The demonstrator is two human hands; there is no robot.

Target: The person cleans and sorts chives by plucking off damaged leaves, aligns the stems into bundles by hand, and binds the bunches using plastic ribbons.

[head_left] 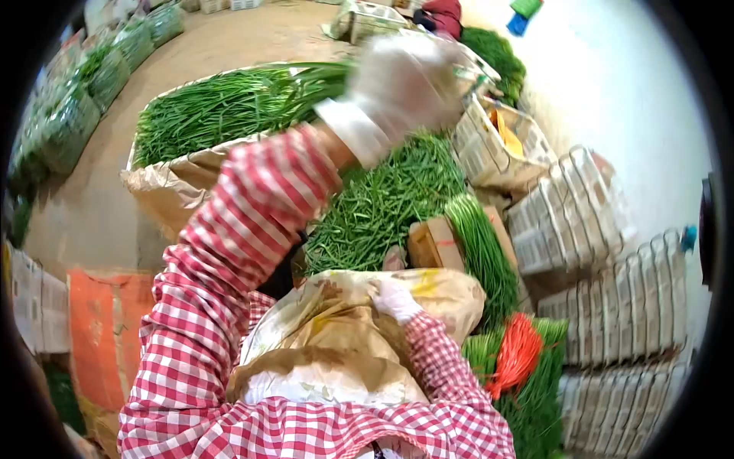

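Observation:
My left hand (405, 96), in a white glove, is raised at the top centre and smeared by motion. Long green stalks (325, 80) reach up to its wrist; whether its fingers hold any is unclear. Lower down, my right hand (396, 300), also white-gloved, has its fingers pressed together on the stained beige apron (336, 314) over my lap. Beyond the apron lies a loose heap of green stalks (390, 191). A bundle of green stalks (482, 252) rests beside a cardboard piece (434, 243), right of the heap.
A lined crate (164, 180) of green stalks stands at the upper left. Red ties (517, 353) lie on more stalks at the lower right. White crates (566, 210) line the right side. Bagged greens (65, 126) are at the far left, an orange-red box (95, 329) nearer. A person (442, 15) is at the top.

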